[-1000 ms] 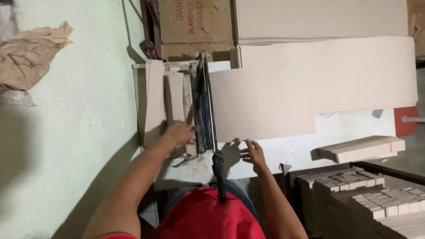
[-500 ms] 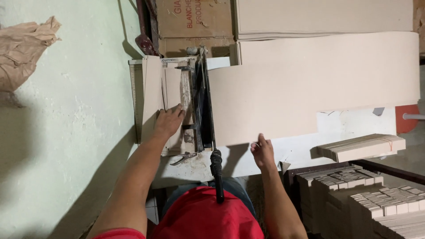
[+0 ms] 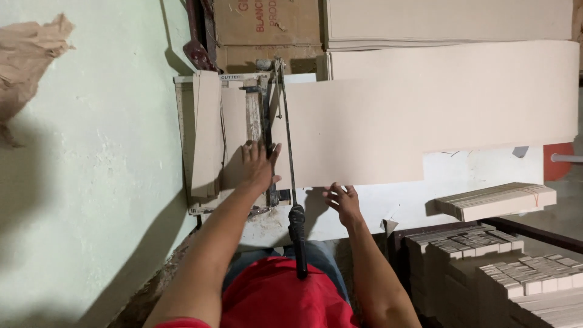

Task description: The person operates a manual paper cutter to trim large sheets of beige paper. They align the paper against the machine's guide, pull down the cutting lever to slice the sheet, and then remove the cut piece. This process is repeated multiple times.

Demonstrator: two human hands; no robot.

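Note:
A large beige sheet (image 3: pixel 425 109) lies across the white table, its left end under the blade arm of a paper cutter (image 3: pixel 182 121). My left hand (image 3: pixel 258 164) presses flat, fingers apart, on the sheet's end on the cutter bed, beside the blade. My right hand (image 3: pixel 343 200) holds the sheet's near edge with its fingertips. The blade arm's black handle (image 3: pixel 297 226) points toward me between my arms. Cut beige strips (image 3: pixel 206 133) lie at the left of the bed.
A stack of cut strips (image 3: pixel 495 202) sits on the table at right, above several bundled stacks (image 3: pixel 516 273). A cardboard box (image 3: pixel 267 24) and piled sheets (image 3: pixel 449 21) stand at the back. Crumpled brown paper (image 3: pixel 24 54) hangs on the green wall. Pliers (image 3: pixel 258 211) lie at the cutter's near edge.
The beige sheet has slid left under the blade arm. My left hand moved right from the cut strips onto the sheet's end, and my right hand shifted slightly left along the near edge.

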